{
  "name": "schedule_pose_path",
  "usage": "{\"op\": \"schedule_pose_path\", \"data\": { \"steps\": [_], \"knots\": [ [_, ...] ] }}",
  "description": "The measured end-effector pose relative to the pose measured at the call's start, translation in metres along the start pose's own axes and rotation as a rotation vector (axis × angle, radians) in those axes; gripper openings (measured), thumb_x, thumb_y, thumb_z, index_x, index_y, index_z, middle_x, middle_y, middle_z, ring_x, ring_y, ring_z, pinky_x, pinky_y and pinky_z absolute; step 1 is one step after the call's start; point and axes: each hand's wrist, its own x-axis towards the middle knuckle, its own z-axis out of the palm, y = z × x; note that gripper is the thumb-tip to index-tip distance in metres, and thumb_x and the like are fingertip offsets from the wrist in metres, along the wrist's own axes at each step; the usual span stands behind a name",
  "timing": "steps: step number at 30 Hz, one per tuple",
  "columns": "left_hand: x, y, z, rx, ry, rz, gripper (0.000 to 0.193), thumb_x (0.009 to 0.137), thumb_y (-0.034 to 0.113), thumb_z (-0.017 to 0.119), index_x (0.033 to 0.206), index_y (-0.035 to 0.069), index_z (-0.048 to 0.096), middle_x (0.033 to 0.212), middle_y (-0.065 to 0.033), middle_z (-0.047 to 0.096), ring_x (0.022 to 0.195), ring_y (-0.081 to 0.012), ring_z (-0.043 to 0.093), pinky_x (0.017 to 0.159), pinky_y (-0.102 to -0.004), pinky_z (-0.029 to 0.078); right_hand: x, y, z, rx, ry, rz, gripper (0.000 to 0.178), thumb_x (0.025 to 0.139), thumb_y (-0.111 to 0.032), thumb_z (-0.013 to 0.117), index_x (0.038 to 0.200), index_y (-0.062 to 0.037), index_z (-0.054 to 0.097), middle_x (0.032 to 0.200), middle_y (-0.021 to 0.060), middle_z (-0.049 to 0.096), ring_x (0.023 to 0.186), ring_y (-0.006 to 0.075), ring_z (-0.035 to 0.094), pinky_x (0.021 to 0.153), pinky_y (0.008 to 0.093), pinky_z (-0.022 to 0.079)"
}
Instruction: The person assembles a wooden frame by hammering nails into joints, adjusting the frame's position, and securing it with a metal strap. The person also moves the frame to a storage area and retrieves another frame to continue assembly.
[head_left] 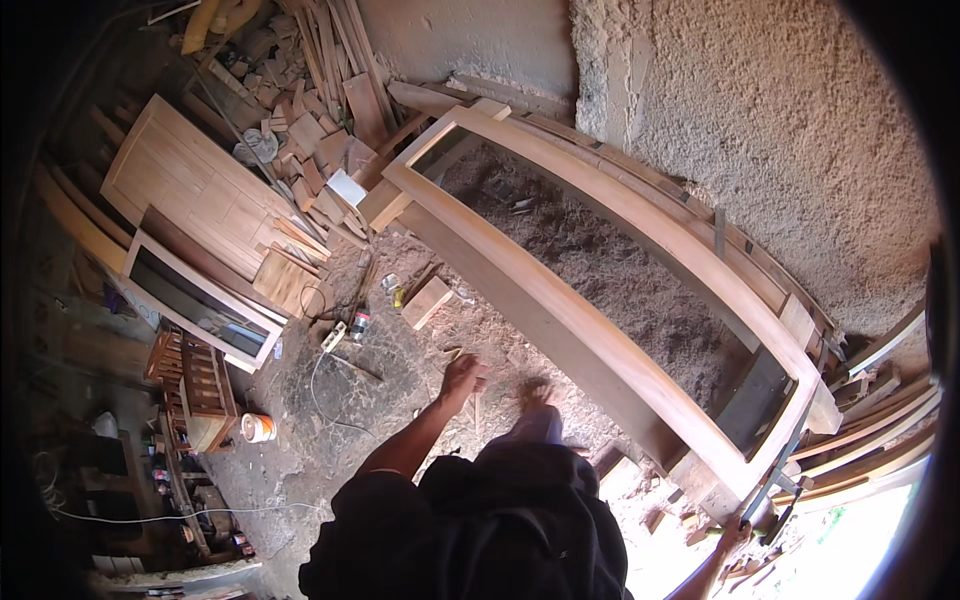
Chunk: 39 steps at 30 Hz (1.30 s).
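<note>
A long, pale wooden frame (590, 345) lies across raised timber supports, its opening showing sawdust and shavings below. At its near right corner, a dark metal bar clamp (783, 480) spans the end. My right hand (736, 534) is closed around the low end of the clamp's bar, beside the frame corner; its fingers are small and partly hidden. To the left of the frame, my left hand (463, 381) hangs over the floor with curled fingers. A thin pale piece shows just below that fist, but what it holds is too small to make out.
A panelled wooden door (195, 185) and a small glazed frame (200, 300) lean at left. Offcuts (305, 135) are heaped at the back. A white cable (200, 515), wood block (427, 303) and white-orange bucket (258, 428) are on the floor. A rough wall (760, 130) borders the frame.
</note>
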Motion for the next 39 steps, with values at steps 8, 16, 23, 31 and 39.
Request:
{"op": "schedule_pose_path", "data": {
  "steps": [8,16,23,31,39],
  "knots": [
    [0.127,0.02,-0.101,-0.042,0.367,0.311,0.043,0.101,0.031,0.056,0.133,0.002,0.055,0.116,-0.0157,0.068,0.094,-0.027,0.068,0.084,-0.0388,0.055,-0.031,-0.057,-0.015,-0.011,0.419,-0.071,0.046,0.097,-0.029,0.063,0.136,-0.0049,0.058,0.119,0.0238,0.063,0.101,0.0402,0.062,0.089,0.0511,0.049],
    [0.227,0.185,-0.072,0.975,0.454,1.047,0.059,0.099,0.031,0.056,0.149,0.004,0.041,0.154,-0.0191,0.042,0.142,-0.0372,0.039,0.117,-0.0505,0.031,-0.121,-0.222,0.025,0.042,0.501,-0.325,0.046,0.099,-0.021,0.061,0.142,-0.0091,0.054,0.126,0.0243,0.058,0.11,0.0379,0.063,0.093,0.0489,0.052],
    [0.249,0.207,-0.071,1.13,0.122,0.933,0.058,0.102,0.035,0.048,0.151,0.005,0.039,0.158,-0.0146,0.038,0.149,-0.0314,0.031,0.119,-0.0546,0.025,-0.19,-0.375,0.038,0.336,0.35,-0.34,0.045,0.098,-0.016,0.059,0.143,-0.0086,0.054,0.122,0.023,0.058,0.114,0.0344,0.059,0.092,0.0439,0.052],
    [0.253,0.2,-0.086,0.965,0.11,1.029,0.057,0.1,0.03,0.054,0.151,0.008,0.04,0.157,-0.0154,0.04,0.146,-0.0334,0.036,0.117,-0.0554,0.029,-0.208,-0.462,0.052,0.508,0.303,-0.397,0.049,0.093,-0.008,0.064,0.142,-0.0113,0.057,0.116,0.0161,0.058,0.102,0.0294,0.06,0.086,0.0448,0.052],
    [0.298,0.164,-0.177,0.519,0.442,0.761,0.046,0.101,0.029,0.053,0.136,0.0,0.056,0.136,-0.021,0.06,0.127,-0.0355,0.056,0.108,-0.0433,0.043,-0.236,-0.525,0.057,0.64,0.005,-0.531,0.049,0.093,-0.001,0.059,0.141,-0.0108,0.057,0.114,0.0141,0.06,0.103,0.0249,0.063,0.072,0.032,0.058]
  ]
}}
